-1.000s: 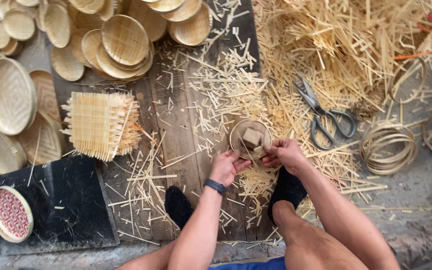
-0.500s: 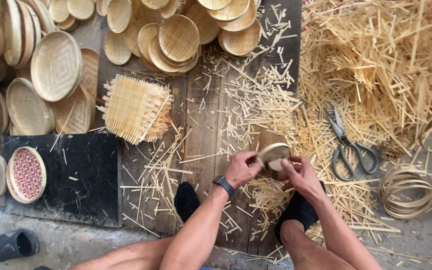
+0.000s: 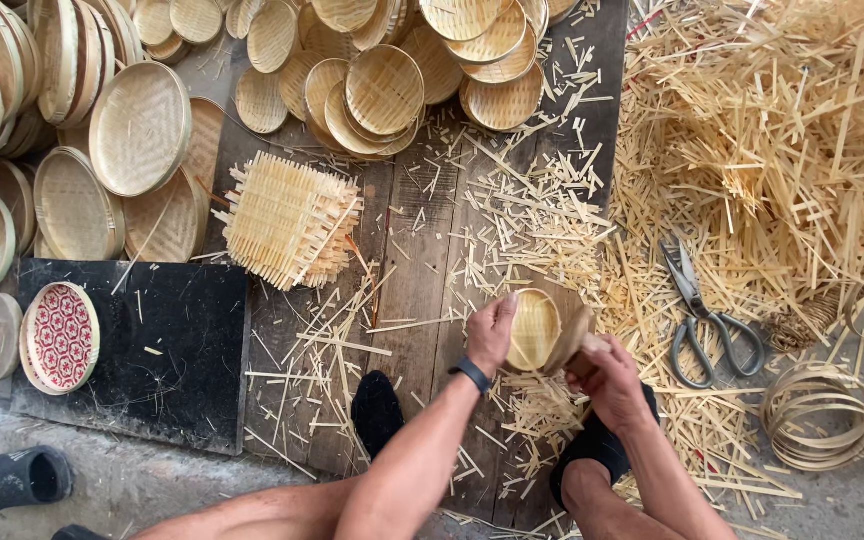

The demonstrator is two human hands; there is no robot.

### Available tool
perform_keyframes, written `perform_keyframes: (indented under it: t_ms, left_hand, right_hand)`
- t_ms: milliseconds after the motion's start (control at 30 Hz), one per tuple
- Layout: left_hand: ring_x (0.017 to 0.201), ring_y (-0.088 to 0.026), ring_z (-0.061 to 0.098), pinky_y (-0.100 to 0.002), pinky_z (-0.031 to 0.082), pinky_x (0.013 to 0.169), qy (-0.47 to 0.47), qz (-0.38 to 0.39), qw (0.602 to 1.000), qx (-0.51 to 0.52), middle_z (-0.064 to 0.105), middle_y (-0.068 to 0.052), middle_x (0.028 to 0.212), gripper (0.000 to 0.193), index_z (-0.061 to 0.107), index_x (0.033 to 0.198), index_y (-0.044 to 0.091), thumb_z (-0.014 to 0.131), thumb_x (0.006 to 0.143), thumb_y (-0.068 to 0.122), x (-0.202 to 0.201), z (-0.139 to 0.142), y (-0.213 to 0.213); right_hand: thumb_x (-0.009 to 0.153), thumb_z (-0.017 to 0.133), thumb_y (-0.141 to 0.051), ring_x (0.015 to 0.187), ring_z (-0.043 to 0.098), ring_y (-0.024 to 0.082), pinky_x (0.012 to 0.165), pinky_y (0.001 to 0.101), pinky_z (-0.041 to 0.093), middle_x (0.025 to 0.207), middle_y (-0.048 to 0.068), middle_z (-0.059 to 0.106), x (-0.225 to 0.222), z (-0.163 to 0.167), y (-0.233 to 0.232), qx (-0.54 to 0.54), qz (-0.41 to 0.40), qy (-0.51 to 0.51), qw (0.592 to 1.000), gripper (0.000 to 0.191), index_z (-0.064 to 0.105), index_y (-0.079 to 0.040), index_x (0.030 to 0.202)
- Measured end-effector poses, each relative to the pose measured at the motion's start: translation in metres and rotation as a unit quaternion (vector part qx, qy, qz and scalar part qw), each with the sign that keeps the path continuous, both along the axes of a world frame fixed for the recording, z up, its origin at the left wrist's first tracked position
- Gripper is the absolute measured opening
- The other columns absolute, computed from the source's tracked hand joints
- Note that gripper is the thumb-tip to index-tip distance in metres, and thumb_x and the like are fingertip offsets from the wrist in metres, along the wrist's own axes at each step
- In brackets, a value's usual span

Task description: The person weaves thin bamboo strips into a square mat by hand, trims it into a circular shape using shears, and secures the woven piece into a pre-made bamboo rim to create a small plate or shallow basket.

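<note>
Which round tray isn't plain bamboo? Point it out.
The round tray at the far left, on the black mat's edge: its inside is red-and-white patterned; the rest are plain woven bamboo.

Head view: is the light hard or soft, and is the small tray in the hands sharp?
Head view: soft, even daylight, only faint shadows, no glare; the small woven tray between left hand and right hand is slightly motion-blurred; the scissors stay sharp.

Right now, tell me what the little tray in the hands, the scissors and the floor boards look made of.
Little tray, held by left hand and right hand: woven pale strips, probably bamboo, matte; the crossing weave shows. Scissors: grey metal blades and loop handles, dull sheen. Floor boards: weathered dark wood; grain and plank seams are visible.
</note>
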State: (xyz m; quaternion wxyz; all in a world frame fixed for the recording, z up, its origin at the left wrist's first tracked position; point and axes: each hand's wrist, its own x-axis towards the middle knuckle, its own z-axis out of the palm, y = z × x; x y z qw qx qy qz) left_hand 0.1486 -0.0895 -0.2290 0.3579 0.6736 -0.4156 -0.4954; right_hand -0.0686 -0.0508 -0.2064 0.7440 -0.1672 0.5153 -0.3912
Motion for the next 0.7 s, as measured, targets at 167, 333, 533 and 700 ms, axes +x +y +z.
perform_keyframes:
  t_ms: [167,333,533,700]
  left_hand:
    - [0.071,-0.015,0.067,-0.033,0.058,0.067,-0.135,-0.167,0.971,0.106,0.072,-0.002,0.083,0.014,0.079,0.099,0.011,0.072,0.091,0.020,0.056,0.002,-0.030]
    - [0.096,-0.025,0.075,-0.040,0.064,0.085,0.284,0.180,0.942,-0.020,0.075,-0.013,0.107,0.039,0.065,0.113,0.001,0.075,0.087,0.028,0.113,0.071,-0.117]
    - [0.085,-0.027,0.076,-0.037,0.068,0.074,0.325,0.032,0.939,0.106,0.076,-0.021,0.098,0.059,0.064,0.098,-0.009,0.061,0.096,0.050,0.088,0.099,-0.113]
    - [0.078,-0.018,0.066,-0.028,0.059,0.064,0.111,-0.088,0.930,0.338,0.068,-0.010,0.094,0.055,0.067,0.119,-0.001,0.060,0.105,0.052,0.007,0.044,-0.019]
  right_hand:
    - [0.092,0.065,-0.028,0.068,0.061,0.021,0.055,0.0349,0.048,0.088,0.011,0.063,-0.020,0.004,0.006,-0.007,-0.069,-0.051,0.996,0.029,0.052,-0.008,0.109]
    - [0.092,0.065,-0.027,0.069,0.060,0.021,0.056,0.0336,0.047,0.090,0.011,0.065,-0.019,0.001,0.014,-0.002,-0.060,-0.020,0.998,0.031,0.053,-0.007,0.112]
    - [0.091,0.066,-0.031,0.069,0.061,0.023,0.056,0.0364,0.047,0.089,0.013,0.066,-0.013,-0.004,0.012,-0.006,-0.033,0.007,0.999,0.034,0.054,-0.008,0.113]
    - [0.093,0.063,-0.037,0.085,0.066,0.019,0.070,0.0347,0.054,0.098,0.010,0.068,-0.003,-0.010,0.011,-0.053,0.002,-0.017,0.998,0.045,0.056,-0.003,0.123]
